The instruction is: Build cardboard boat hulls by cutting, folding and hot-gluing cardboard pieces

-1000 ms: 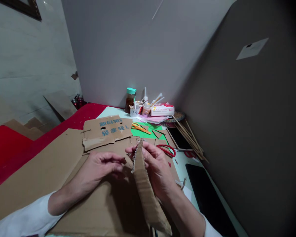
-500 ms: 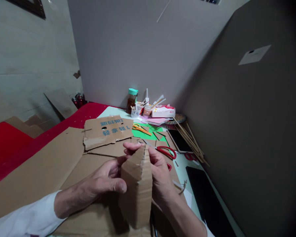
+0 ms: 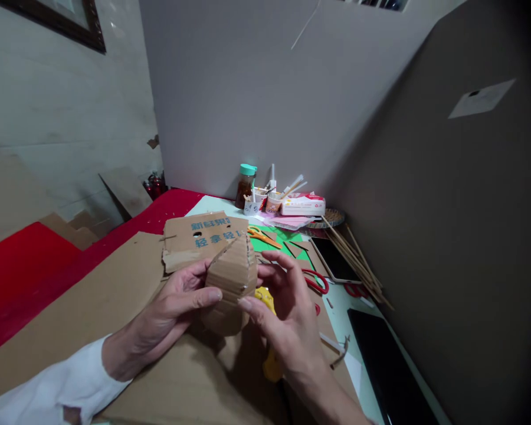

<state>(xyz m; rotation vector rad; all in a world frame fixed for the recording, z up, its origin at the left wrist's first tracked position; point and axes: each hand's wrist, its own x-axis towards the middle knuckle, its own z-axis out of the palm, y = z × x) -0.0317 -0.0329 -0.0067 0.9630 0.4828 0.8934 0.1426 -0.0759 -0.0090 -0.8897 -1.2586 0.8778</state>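
Observation:
A folded piece of corrugated cardboard (image 3: 230,277), pointed at the top with a rough seam along its right edge, is held up in front of me. My left hand (image 3: 177,310) grips its left side, thumb on the near face and fingers behind. On the right edge, my right hand (image 3: 287,313) has its thumb and fingertips against the piece, fingers curved and partly spread. Below and behind the right hand lies a yellow tool (image 3: 272,366), partly hidden, with a dark cord running toward me. Under both hands is a large cardboard sheet (image 3: 194,383).
A printed cardboard piece (image 3: 181,236) lies behind my hands. Orange scissors (image 3: 265,238), red-handled scissors (image 3: 316,281), wooden sticks (image 3: 358,262), a tablet (image 3: 334,260) and a black panel (image 3: 387,366) lie rightward. A jar (image 3: 245,188) and cups (image 3: 273,203) stand at the back.
The cardboard piece has been lifted and tilted, showing its ridged face. My left hand has closed on its side, my right hand has shifted its grip, and the yellow tool has come into view.

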